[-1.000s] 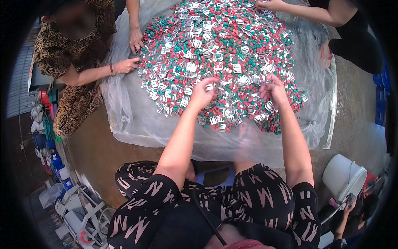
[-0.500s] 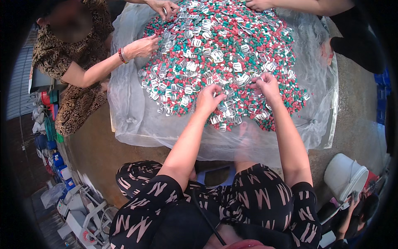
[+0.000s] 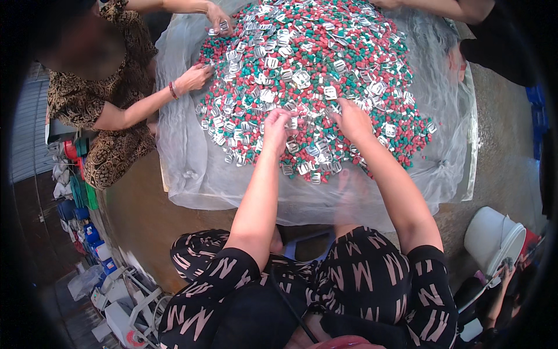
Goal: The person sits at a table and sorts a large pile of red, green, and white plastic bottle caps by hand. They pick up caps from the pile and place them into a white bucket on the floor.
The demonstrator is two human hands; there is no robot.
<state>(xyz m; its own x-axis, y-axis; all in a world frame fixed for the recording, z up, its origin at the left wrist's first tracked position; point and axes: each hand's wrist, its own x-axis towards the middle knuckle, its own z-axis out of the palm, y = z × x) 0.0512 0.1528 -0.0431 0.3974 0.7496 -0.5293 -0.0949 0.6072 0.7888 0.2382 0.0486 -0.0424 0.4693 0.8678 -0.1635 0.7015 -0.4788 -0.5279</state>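
Silvery clips heaped pointing every way (no shared axis); left hand and right hand grips unclear.

I see both of my forearms bare from the fingers back to above the elbows. My left hand and right hand wear no gloves, rings or bands. Behind the elbows, short sleeves begin: black fabric printed with pale pink zigzag strokes. The same print covers my lap, and a thin black cable crosses it.

Sorting workshop: several people around a heaped pile of small parts.
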